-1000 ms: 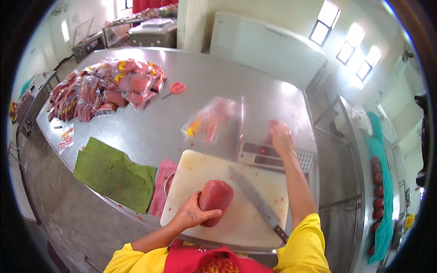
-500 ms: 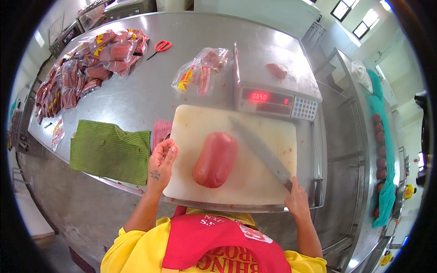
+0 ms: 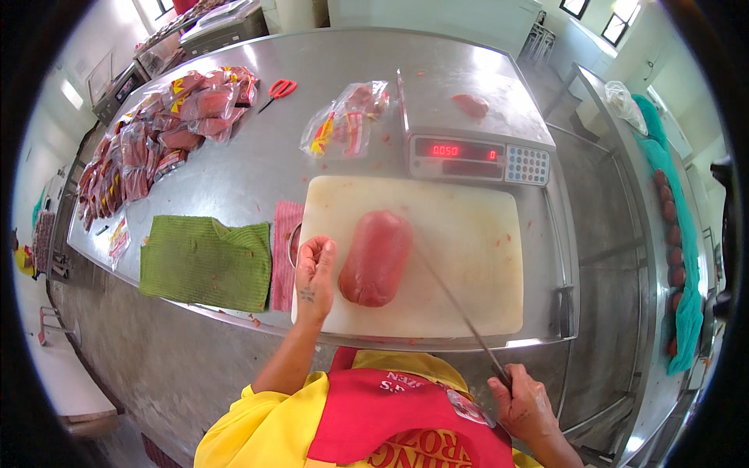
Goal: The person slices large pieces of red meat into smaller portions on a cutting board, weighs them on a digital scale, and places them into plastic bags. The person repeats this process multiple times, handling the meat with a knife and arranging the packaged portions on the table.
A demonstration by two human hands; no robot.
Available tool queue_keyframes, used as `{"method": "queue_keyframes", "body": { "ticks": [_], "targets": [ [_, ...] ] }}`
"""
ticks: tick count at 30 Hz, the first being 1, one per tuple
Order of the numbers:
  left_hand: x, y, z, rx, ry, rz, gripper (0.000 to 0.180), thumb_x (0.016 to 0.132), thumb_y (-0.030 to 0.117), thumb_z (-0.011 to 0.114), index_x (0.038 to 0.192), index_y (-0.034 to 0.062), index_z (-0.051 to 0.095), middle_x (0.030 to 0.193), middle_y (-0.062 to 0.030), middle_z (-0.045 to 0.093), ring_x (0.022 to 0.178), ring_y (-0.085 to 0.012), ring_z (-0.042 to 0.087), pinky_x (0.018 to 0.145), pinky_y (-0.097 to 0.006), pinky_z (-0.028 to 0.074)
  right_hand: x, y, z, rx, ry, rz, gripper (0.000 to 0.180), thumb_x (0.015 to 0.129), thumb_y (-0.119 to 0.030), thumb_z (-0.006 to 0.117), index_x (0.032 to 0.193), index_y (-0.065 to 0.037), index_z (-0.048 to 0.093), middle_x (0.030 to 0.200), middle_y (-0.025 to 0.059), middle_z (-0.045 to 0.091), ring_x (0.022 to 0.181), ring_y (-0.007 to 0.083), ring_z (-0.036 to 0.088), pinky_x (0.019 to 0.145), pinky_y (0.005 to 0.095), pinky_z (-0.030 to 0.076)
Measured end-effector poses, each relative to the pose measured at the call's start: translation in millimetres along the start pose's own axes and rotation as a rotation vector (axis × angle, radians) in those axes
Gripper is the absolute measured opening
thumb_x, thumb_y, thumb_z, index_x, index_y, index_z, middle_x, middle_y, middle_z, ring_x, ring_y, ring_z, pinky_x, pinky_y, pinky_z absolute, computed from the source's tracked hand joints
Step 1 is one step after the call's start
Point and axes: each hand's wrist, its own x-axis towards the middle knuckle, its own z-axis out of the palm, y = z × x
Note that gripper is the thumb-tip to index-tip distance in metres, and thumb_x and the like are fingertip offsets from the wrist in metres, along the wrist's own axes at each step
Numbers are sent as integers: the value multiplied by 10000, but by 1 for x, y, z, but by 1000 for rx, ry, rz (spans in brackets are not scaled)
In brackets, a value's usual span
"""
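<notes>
A thick, rounded log of reddish meat (image 3: 377,257) lies lengthwise on a white cutting board (image 3: 468,226) at the centre of the frame, left of the board's middle. The left hand (image 3: 314,273) is held over the board's left edge, just beside the log, with its fingers loosely curled and its thumb up near them; nothing shows in it, and I cannot tell how far it is closed. The right hand (image 3: 524,398), at the lower right, grips the handle of a long knife (image 3: 470,322), its blade slanting up and left across the board's lower edge. The tip ends close to the log's right side, though whether the two touch is unclear.

Above the board, right of centre, sits a digital scale (image 3: 421,166) with a lit red display and a small piece of meat (image 3: 470,106) on its plate. Left of the scale lies a clear plastic bag (image 3: 355,117) with meat inside, and farther left a pair of red-handled scissors (image 3: 282,89). A heap of bagged meat (image 3: 156,140) fills the upper left of the metal table (image 3: 320,66). Left of the board are a folded green cloth (image 3: 207,261) and a narrow pink cloth (image 3: 285,269). At the far right, a row of dark red pieces (image 3: 675,256) lies along a teal cloth (image 3: 686,312)
</notes>
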Motion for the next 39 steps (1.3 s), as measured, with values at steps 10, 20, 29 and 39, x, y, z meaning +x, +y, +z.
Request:
{"method": "queue_keyframes", "body": {
  "ticks": [10,20,29,39],
  "targets": [
    [-3,-6,24,223,-33,48,356,841,271,680,1025,24,502,990,-70,475,859,-152,461,722,-282,414,-15,-36,-16,-217,-108,65,328,896,-313,590,980,-16,481,769,223,635,737,435,620,649,487,497],
    [-6,-1,27,287,-67,160,307,854,207,665,1000,-4,497,961,-95,479,819,-177,497,675,-298,448,5,-68,-53,-379,-336,176,347,915,-315,563,907,11,445,729,242,627,670,438,622,593,497,498],
    [-3,-4,21,284,-56,163,296,861,191,663,1013,1,493,970,-98,487,803,-167,508,661,-295,447,77,-28,19,-271,-341,-83,395,943,-372,487,908,11,400,672,268,600,647,468,597,562,521,479],
    [-11,-6,23,129,-37,50,364,846,257,688,1039,20,492,1002,-64,482,804,-141,502,649,-267,442,146,-26,89,-105,-238,-269,406,956,-356,470,901,42,416,670,299,586,652,488,584,578,534,468]
  ]
}}
